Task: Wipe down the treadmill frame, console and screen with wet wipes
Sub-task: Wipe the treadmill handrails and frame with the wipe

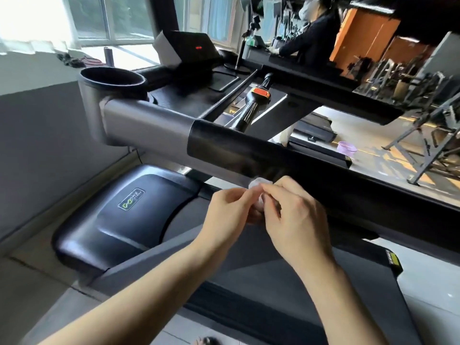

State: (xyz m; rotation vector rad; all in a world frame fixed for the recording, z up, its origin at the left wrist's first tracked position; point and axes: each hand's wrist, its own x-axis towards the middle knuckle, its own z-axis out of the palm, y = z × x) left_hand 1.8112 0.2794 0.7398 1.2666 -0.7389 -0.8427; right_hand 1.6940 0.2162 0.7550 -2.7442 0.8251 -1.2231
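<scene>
Both hands meet just below the treadmill's handrail [224, 143], a thick bar that is silver on the left and glossy black on the right. My left hand [229, 215] and my right hand [293, 212] pinch a small bunched white wet wipe [257, 189] between their fingertips. Most of the wipe is hidden by the fingers. The console [189, 93] lies beyond the rail, with a round cup holder [112, 79] at its left and a tilted dark screen [193, 48] showing a small red light. An orange-and-black handle [257, 98] sticks out below the console.
The black motor cover [119, 215] and the dark running belt [261, 282] lie below my hands. A wall runs along the left. A person [311, 38] stands at a counter at the back right. A purple basket [346, 148] and gym racks stand on the floor at the right.
</scene>
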